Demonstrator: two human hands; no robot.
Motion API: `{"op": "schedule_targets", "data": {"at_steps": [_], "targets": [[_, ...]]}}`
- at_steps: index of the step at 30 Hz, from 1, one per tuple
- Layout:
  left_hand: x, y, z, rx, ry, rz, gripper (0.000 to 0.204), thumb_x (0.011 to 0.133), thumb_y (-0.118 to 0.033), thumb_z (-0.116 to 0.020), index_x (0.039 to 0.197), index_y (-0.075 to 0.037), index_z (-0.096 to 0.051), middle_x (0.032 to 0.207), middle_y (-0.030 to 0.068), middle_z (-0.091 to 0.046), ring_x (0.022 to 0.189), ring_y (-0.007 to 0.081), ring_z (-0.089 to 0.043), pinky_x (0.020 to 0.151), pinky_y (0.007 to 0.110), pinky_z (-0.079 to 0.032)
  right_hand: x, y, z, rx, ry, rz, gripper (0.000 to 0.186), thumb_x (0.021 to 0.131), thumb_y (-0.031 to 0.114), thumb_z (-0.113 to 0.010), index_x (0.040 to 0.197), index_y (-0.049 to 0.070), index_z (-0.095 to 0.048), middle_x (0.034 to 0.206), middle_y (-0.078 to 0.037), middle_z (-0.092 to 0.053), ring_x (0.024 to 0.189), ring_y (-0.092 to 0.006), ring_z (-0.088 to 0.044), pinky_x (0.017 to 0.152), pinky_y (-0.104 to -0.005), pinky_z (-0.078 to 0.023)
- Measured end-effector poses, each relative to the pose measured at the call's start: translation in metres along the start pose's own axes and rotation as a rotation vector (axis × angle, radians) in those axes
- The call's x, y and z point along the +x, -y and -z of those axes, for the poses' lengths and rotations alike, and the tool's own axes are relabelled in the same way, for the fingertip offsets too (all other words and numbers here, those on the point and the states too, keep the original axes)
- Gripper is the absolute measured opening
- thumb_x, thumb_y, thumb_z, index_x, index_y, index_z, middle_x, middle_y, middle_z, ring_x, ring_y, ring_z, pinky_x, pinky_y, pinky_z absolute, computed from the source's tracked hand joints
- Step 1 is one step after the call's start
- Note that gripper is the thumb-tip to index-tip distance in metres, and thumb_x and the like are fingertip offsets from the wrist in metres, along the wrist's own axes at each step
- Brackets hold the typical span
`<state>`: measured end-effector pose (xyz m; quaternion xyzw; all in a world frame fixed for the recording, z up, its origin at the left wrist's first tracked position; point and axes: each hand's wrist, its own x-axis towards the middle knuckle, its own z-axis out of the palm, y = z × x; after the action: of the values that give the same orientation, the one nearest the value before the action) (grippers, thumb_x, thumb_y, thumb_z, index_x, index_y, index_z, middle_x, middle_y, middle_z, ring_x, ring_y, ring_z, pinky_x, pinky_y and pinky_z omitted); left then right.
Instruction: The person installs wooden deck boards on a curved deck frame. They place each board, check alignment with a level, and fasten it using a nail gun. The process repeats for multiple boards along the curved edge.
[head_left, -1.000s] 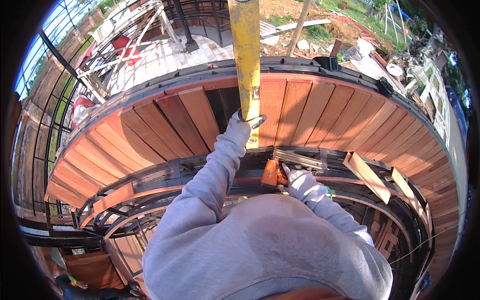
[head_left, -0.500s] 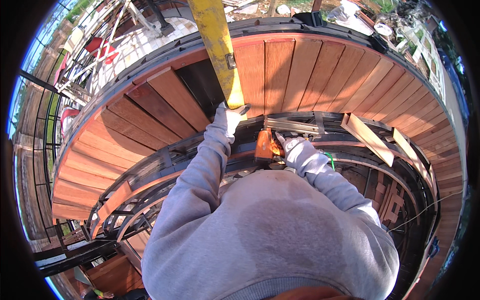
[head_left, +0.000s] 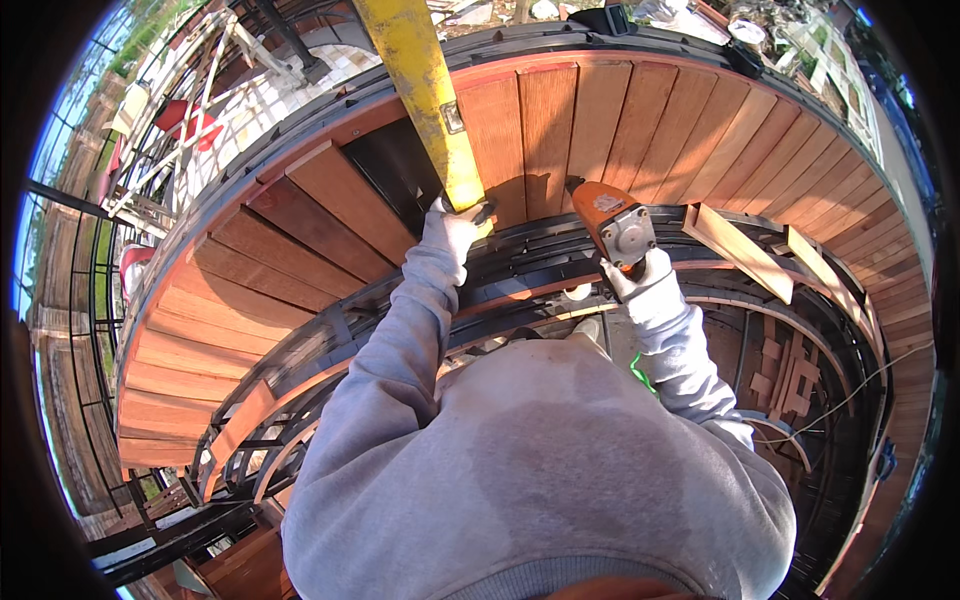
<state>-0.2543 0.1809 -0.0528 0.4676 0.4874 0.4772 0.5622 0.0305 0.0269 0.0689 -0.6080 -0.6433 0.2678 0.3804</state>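
Note:
My left hand (head_left: 450, 230) grips the lower end of a long, scuffed yellow level (head_left: 420, 80), which lies across the curved band of reddish wooden slats (head_left: 600, 125) beside a dark gap (head_left: 390, 165). My right hand (head_left: 640, 275) grips an orange nail gun (head_left: 612, 225) with a metal cap, raised at the inner edge of the slats, its black nose pointing up and forward. A green hose (head_left: 642, 375) hangs near my right forearm. Both hands have pale gloves or coverings.
Two loose light boards (head_left: 740, 255) lean on the inner black metal framing at the right. A short board (head_left: 240, 425) rests at the lower left. Beyond the curve stand white scaffold-like frames (head_left: 205, 90), a red object (head_left: 180, 115) and rubble. A shoe (head_left: 587, 330) shows below.
My right hand has lifted the nail gun up and to the right, from the inner framing toward the slats. The view has tilted, and the level appears farther left.

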Motion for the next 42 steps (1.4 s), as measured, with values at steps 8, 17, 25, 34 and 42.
{"op": "schedule_targets", "data": {"at_steps": [8,17,25,34,42], "targets": [[-0.015,-0.064,-0.029,0.015,-0.215,-0.383,0.053,0.08,0.006,-0.076,0.126,-0.001,-0.052,0.102,0.005,-0.065,0.089,0.0151,-0.066,0.073,0.029,-0.056,-0.026,-0.033,-0.051,0.758,-0.271,-0.415,0.014,0.096,0.013,-0.063,0.091,0.0,-0.061,0.066,-0.006,-0.061,0.054,-0.0143,-0.06,0.048,-0.0289,-0.05],[-0.095,-0.179,0.037,0.423,-0.285,-0.696,0.066,0.072,-0.006,-0.086,0.127,-0.002,-0.049,0.108,0.009,-0.06,0.095,0.0153,-0.061,0.082,0.03,-0.054,-0.028,-0.037,-0.048,0.911,-0.247,-0.467,0.017,0.099,0.018,-0.064,0.102,0.002,-0.061,0.068,-0.006,-0.06,0.053,-0.016,-0.059,0.05,-0.0298,-0.05],[-0.084,-0.296,0.133,0.778,-0.386,-0.574,0.04,0.085,-0.01,-0.079,0.119,-0.004,-0.058,0.096,0.003,-0.064,0.078,0.0111,-0.059,0.069,0.026,-0.049,-0.034,-0.09,-0.097,0.881,-0.321,-0.531,0.022,0.096,0.024,-0.069,0.107,0.006,-0.065,0.083,-0.001,-0.063,0.068,-0.0132,-0.059,0.061,-0.0286,-0.049],[-0.056,-0.305,0.178,0.442,-0.239,-0.286,0.032,0.095,-0.03,-0.065,0.115,-0.005,-0.059,0.075,-0.0021,-0.052,0.064,0.0076,-0.05,0.057,0.022,-0.04,-0.057,-0.098,-0.171,0.722,-0.418,-0.523,0.042,0.092,0.02,-0.07,0.13,0.008,-0.058,0.118,-0.013,-0.05,0.103,-0.0264,-0.055,0.088,-0.0334,-0.051],[-0.023,-0.291,0.275,0.042,0.086,-0.096,0.037,0.096,-0.032,-0.064,0.118,-0.003,-0.059,0.086,-0.0035,-0.052,0.078,0.0095,-0.052,0.075,0.024,-0.045,-0.059,-0.04,-0.138,1.244,-0.759,-0.697,0.033,0.092,0.026,-0.07,0.117,0.007,-0.059,0.092,-0.003,-0.059,0.078,-0.0158,-0.058,0.068,-0.0318,-0.05]]}}
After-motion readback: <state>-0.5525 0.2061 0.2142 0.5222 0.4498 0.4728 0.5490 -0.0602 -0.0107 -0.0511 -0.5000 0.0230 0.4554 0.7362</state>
